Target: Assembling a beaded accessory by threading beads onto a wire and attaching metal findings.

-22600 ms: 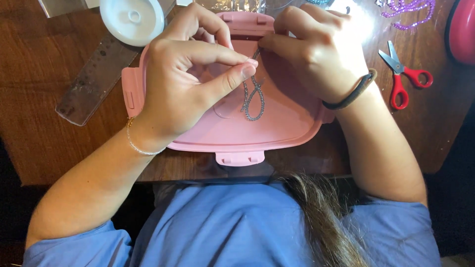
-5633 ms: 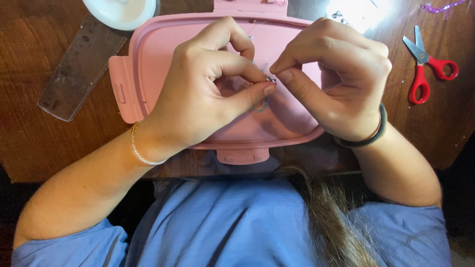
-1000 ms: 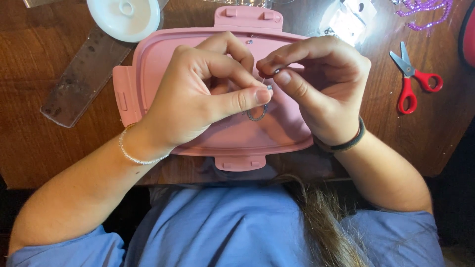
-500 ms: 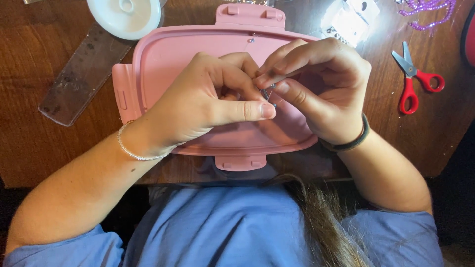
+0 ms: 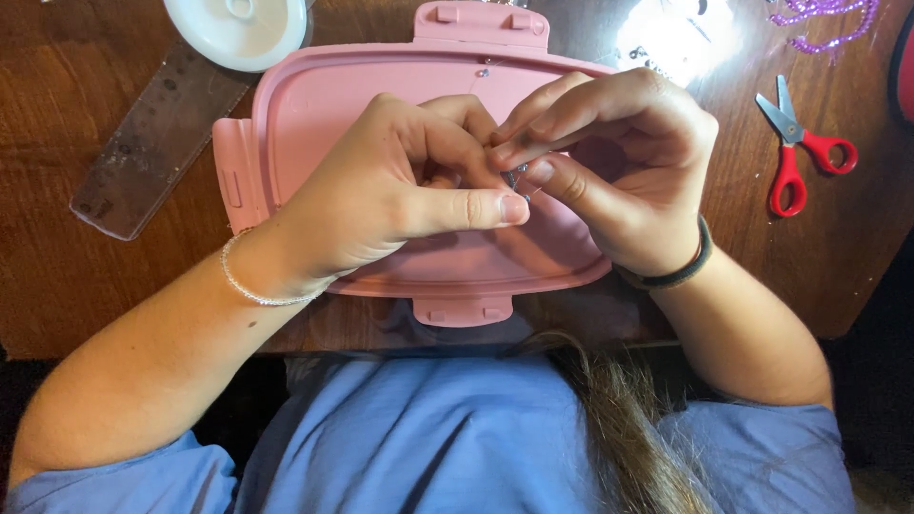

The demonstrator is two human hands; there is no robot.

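Observation:
My left hand and my right hand meet fingertip to fingertip above a pink plastic lid lying on the wooden table. Between the fingertips sits a small beaded silvery piece, pinched by both hands. Most of that piece is hidden by my fingers. A thin bracelet circles my left wrist and a dark band circles my right wrist.
A white round spool and a clear ruler lie at the upper left. Red-handled scissors rest at the right, with purple beads and a glaring bright patch beyond them. A red object sits at the right edge.
Over the last second my hands have closed in on each other, and the left thumb has stretched out toward the right fingers. The small piece stays pinched between them.

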